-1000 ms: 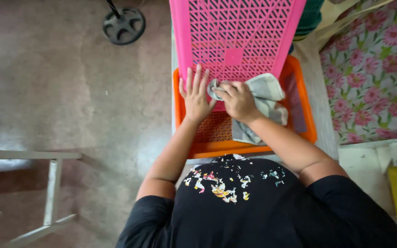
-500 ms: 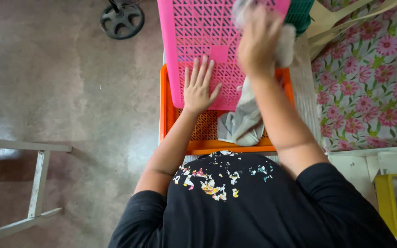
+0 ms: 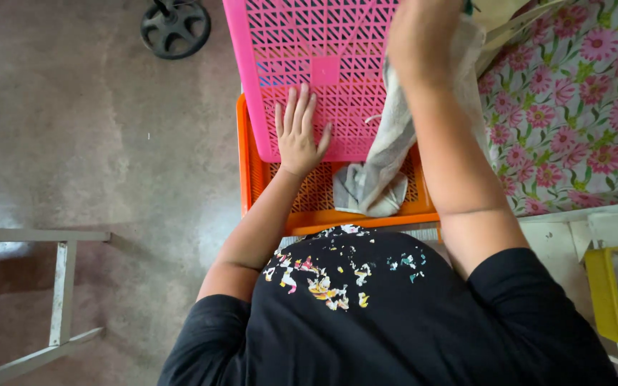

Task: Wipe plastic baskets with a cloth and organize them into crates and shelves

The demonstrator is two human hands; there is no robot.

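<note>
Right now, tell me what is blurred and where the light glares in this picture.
Head view: the right hand is smeared by motion blur, and the grey cloth under it is soft; the left hand, flat on the pink crate, is sharp; a pale sheen of glare lies on the floor at left; light is even, with soft shadows.

Pink crate [image 3: 323, 71]: moulded plastic lattice, smooth with a slight sheen. Orange crate [image 3: 252, 171] beneath it: the same perforated plastic, glossy along the rim. Grey rag [image 3: 377, 179]: soft woven cloth, matt and creased. Floor [image 3: 94, 143]: polished concrete, mottled, faintly reflective. Floral covering [image 3: 574, 107]: printed and smooth; whether cloth or plastic cannot be told.
</note>
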